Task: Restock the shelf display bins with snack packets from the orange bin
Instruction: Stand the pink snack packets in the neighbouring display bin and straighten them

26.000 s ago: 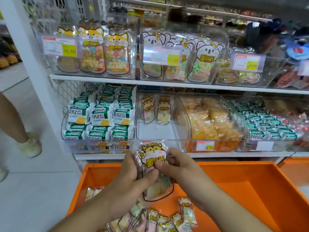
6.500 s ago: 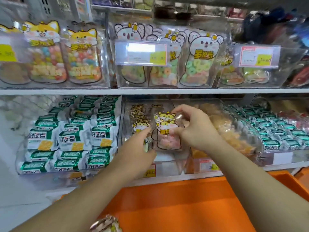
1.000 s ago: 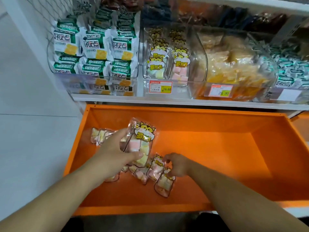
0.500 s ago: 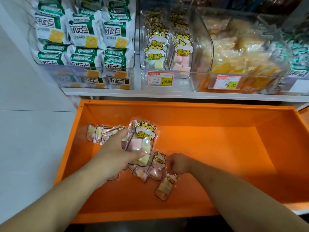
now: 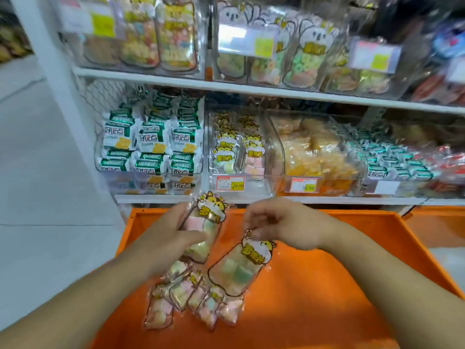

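Observation:
My left hand grips a clear marshmallow packet with a yellow hamster label, held upright above the orange bin. My right hand pinches the top edge of a second hamster packet, which hangs below it over the bin. Several more of these packets lie in a heap on the bin's floor at the left. On the lower shelf, straight ahead, the clear display bin holds two rows of the same packets behind a red and yellow price tag.
A clear bin of green-and-white cracker packs stands left of the display bin, and a bin of orange sweets right of it. The upper shelf carries bins of tall candy bags. White floor lies to the left.
Both hands have risen from the bin floor, each with a packet. The right hand has lifted one off the heap. The view has tilted up to show the upper shelf.

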The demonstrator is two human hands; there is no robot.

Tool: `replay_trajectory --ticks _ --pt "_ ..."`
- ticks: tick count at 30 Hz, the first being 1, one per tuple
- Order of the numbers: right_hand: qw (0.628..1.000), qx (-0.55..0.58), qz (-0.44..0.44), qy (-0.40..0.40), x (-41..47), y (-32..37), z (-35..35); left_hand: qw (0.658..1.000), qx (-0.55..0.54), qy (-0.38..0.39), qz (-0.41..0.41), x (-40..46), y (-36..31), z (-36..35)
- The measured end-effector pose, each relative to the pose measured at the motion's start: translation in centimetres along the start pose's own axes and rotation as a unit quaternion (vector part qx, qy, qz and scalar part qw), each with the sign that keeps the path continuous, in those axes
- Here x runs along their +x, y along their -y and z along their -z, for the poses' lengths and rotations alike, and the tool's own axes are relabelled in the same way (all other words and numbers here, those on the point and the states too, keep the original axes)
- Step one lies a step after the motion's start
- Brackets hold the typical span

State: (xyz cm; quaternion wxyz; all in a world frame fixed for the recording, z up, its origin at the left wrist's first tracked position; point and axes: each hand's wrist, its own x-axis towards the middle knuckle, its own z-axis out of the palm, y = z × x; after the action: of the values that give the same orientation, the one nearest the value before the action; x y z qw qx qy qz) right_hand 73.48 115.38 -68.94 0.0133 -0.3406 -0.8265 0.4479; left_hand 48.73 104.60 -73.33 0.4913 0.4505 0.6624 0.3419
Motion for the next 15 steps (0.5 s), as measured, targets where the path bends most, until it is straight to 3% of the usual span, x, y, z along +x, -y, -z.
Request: replay_trajectory --ticks 2,4,7,9,12,15 --pt "0.992 0.090 0.032 -0.086 -1.1 1.2 0.5 1.000 -0.003 0.005 0.009 -0.6 -0.5 0.1" --pt "0.977 0.128 0.040 -0.164 -0.9 1.8 0.1 0.996 -0.078 0.020 0.029 -1.3 -0.9 -0.1" --pt "0.969 0.058 0.034 -0.239 0.8 1.9 -0.6 0.961 -0.257 0.013 0.103 -1.3 -1.6 -0.7" --pt "0.957 -0.009 0.041 -0.286 1.6 1.5 -0.6 0.946 -0.304 0.025 0.106 -0.3 -2.5 -1.5" --pt "0.942 -0.044 0.049 -0.330 2.2 1.8 -0.8 0.961 -0.275 0.029 0.031 0.4 -1.1 -1.8" --pt "0.937 -0.047 0.064 -0.341 3.0 2.3 -1.1 0.982 -0.180 0.047 0.021 0.7 -2.7 -1.9"
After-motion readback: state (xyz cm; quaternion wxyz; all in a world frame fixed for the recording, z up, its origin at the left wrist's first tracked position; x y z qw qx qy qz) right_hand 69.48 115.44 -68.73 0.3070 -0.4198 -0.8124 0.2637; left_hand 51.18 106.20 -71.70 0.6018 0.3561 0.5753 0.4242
